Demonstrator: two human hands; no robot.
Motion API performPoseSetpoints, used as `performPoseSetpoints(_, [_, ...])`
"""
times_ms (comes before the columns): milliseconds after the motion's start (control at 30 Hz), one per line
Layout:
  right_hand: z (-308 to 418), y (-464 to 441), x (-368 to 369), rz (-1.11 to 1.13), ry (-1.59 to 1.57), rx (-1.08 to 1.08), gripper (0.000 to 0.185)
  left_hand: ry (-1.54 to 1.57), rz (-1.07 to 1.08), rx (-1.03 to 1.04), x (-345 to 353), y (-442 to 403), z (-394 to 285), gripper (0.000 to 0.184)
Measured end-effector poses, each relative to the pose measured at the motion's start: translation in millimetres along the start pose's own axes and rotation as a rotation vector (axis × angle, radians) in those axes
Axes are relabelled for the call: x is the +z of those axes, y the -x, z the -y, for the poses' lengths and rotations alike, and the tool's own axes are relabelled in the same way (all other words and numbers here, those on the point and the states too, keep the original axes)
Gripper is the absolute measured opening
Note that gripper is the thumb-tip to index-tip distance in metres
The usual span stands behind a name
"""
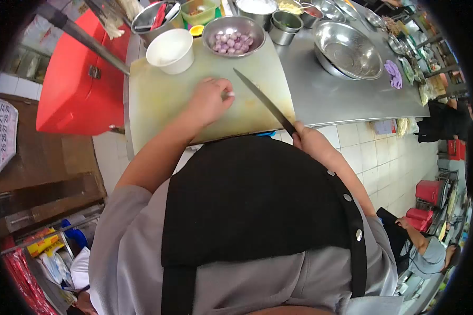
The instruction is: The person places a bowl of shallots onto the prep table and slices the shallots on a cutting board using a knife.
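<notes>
My right hand (309, 139) is closed round the handle of a long kitchen knife (261, 96), whose blade points up and left across the cutting board (157, 113). Over the board's middle, my left hand (211, 100) is curled, with a small white piece (230, 94) showing at its fingertips. I cannot make out what food the piece is. Beyond my hands, a metal bowl (210, 35) of peeled purple shallots (232, 42) sits on the board's far part. Left of it stands a white tub (171, 51), its contents barely visible.
Large stacked metal bowls (348, 50) and a purple cloth (393, 74) lie on the steel table (320, 100) at right. Several pots and a green container (198, 12) line the back. A red cooler box (84, 73) stands left. Another person (427, 253) is at lower right.
</notes>
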State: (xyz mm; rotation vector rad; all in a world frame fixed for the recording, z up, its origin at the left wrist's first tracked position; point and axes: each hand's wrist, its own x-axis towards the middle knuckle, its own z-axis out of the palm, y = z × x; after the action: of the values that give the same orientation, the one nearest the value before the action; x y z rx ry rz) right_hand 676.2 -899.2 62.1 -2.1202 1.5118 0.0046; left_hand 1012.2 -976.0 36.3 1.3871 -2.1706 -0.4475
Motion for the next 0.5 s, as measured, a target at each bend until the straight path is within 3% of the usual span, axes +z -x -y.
performPoseSetpoints(200, [7.1, -6.5, -4.3, -0.016, 0.063, -0.063, 0.018, 0.099, -0.338, 0.157, 28.1, 13.4, -0.7, 0.019])
performPoseSetpoints(500, [22.4, 2.9, -28.5, 0.020, 0.127, -0.119, 0.020, 0.096, -0.350, 0.166, 31.8, 10.9, 3.4, 0.011])
